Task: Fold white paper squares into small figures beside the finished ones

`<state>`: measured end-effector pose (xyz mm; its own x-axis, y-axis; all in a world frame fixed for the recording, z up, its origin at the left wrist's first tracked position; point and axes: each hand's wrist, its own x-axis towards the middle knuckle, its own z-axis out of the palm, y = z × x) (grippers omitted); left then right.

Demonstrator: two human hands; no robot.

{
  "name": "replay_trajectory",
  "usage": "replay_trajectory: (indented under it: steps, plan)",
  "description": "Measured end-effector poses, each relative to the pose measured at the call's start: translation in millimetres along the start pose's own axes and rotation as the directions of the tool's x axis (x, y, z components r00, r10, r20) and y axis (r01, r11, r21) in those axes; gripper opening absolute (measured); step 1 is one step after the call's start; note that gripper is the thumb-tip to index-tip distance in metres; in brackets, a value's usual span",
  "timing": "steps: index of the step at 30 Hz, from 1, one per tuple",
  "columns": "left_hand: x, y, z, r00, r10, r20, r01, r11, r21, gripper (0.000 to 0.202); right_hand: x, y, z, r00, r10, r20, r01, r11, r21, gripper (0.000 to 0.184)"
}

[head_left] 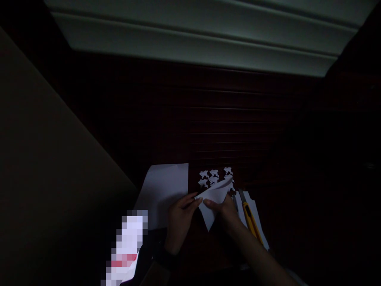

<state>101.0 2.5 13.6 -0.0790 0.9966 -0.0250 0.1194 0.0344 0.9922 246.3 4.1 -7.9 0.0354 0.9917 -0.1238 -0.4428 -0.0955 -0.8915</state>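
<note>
A partly folded sheet of white paper (214, 198) is held up between both hands above the dark table. My left hand (182, 212) pinches its left corner between thumb and fingers. On the right side, my right hand (225, 210) grips the same paper, its thumb lying on the near face and the other fingers hidden behind. One point of the paper hangs down between the hands, and a folded flap runs up to the right. Just beyond it lie several small folded paper figures (203, 183) in rows, some of them partly covered by the paper.
White paper sheets (169, 186) lie flat at the left. A yellow utility knife (250, 218) with its blade showing rests on white paper strips (257, 216) at the right. A bright, pixelated screen-like object (131, 242) is at the lower left. The surroundings are very dark.
</note>
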Motion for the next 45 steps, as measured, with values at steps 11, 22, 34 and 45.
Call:
replay_trajectory:
  steps: [11, 22, 34, 45]
  plan:
    - [-5, -2, 4.6, 0.997, 0.066, -0.048, -0.065, 0.998, 0.028, 0.026, -4, 1, 4, 0.998, -0.034, -0.055, 0.033, 0.999, -0.027, 0.05]
    - [-7, -3, 6.9, 1.0, -0.002, -0.032, 0.002, 1.0, -0.021, 0.03, 0, 6, -1, 0.987, -0.092, -0.132, 0.083, 0.994, -0.074, 0.049]
    - [-8, -4, 9.3, 0.999, 0.031, -0.023, -0.031, 0.999, -0.007, 0.028, 0, 5, 2, 0.979, -0.132, -0.155, 0.121, 0.99, -0.077, 0.054]
    - [-7, -7, 8.9, 0.999, -0.035, 0.034, 0.04, 0.983, -0.179, 0.034, -6, -11, 4, 0.984, -0.144, -0.102, 0.135, 0.987, -0.083, 0.039]
